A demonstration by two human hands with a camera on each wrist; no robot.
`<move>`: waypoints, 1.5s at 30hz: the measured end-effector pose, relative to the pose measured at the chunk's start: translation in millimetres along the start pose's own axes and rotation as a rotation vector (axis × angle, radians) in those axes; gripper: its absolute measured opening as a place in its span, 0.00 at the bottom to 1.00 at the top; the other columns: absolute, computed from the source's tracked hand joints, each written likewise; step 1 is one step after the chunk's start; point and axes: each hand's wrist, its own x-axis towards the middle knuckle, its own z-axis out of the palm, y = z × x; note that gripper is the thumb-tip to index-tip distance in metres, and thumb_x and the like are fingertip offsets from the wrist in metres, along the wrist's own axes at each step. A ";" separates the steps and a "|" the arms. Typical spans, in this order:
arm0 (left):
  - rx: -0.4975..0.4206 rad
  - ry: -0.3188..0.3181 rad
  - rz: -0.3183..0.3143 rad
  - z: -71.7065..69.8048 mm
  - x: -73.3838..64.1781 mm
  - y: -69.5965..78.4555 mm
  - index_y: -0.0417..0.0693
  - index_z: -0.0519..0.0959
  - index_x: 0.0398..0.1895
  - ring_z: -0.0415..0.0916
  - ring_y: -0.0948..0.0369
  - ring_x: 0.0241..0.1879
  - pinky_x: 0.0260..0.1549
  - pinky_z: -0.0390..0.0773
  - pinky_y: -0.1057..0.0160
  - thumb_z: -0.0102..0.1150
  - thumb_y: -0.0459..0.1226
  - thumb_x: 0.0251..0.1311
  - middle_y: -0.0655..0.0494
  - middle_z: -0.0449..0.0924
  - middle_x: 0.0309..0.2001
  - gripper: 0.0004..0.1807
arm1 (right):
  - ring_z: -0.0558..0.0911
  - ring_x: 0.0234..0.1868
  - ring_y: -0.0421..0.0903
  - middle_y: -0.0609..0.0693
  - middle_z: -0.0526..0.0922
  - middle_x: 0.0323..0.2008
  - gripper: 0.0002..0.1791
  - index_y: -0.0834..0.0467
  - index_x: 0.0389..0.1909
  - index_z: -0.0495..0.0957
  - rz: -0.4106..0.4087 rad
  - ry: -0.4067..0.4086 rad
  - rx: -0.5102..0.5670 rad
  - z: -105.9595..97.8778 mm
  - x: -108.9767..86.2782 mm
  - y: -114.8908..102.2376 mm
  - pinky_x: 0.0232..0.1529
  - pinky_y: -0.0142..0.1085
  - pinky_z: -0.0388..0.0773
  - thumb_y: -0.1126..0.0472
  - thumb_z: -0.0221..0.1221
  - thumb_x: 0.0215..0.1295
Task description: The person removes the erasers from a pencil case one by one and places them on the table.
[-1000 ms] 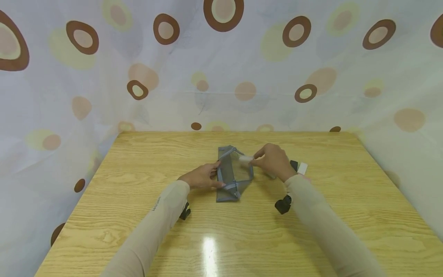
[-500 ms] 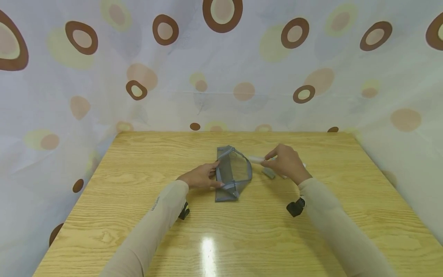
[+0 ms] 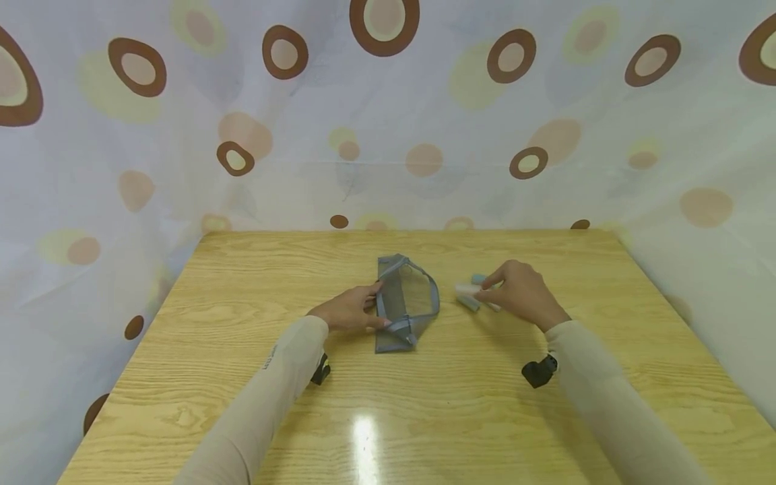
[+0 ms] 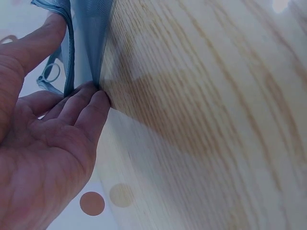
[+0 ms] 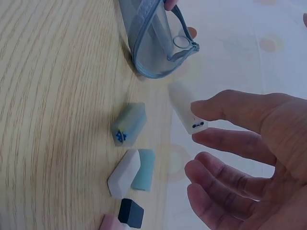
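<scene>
A blue-grey mesh zip pouch [image 3: 394, 303] lies on the table with its mouth gaping toward the right. My left hand [image 3: 351, 308] holds its left side, thumb [image 4: 43, 40] at one rim and fingertips at the other in the left wrist view. To the right of the pouch, my right hand [image 3: 523, 293] pinches a whitish eraser [image 5: 184, 108] with small dark blue marks between thumb and forefinger, the other fingers loosely bent. Below it on the table are a translucent greenish eraser [image 5: 129, 123] with a blue flower, a white faceted one [image 5: 123, 173] and a teal one [image 5: 144, 170].
Past these, a black block [image 5: 131, 213] and a pink piece [image 5: 110, 223] show at the lower edge of the right wrist view. The wooden table [image 3: 273, 269] meets a patterned cloth [image 3: 388, 195] at the back and sides.
My right hand has moved right, away from the pouch mouth, carrying the whitish eraser over the others on the table. The left hand keeps its hold on the pouch.
</scene>
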 end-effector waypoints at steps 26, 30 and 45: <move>0.015 -0.005 0.010 -1.3 1.5 1.2 0.35 0.41 0.81 0.52 0.46 0.77 0.72 0.62 0.53 0.67 0.36 0.66 0.41 0.44 0.80 0.52 | 0.84 0.42 0.57 0.65 0.85 0.47 0.15 0.63 0.39 0.90 0.026 -0.087 -0.007 -6.5 -17.3 27.5 0.38 0.50 0.84 0.54 0.71 0.62; 0.007 -0.007 0.010 -1.4 1.1 1.7 0.36 0.40 0.81 0.52 0.46 0.77 0.72 0.62 0.53 0.67 0.36 0.66 0.41 0.43 0.80 0.52 | 0.83 0.43 0.58 0.64 0.84 0.47 0.14 0.63 0.37 0.90 0.019 -0.089 -0.009 -4.8 -20.2 29.9 0.37 0.49 0.84 0.54 0.70 0.62; 0.006 -0.004 0.009 -0.6 1.3 -0.2 0.36 0.41 0.81 0.52 0.46 0.77 0.72 0.62 0.53 0.67 0.36 0.66 0.41 0.44 0.80 0.52 | 0.83 0.42 0.57 0.62 0.86 0.43 0.13 0.65 0.39 0.89 0.002 -0.106 -0.024 1.3 -27.6 38.4 0.36 0.47 0.83 0.57 0.69 0.62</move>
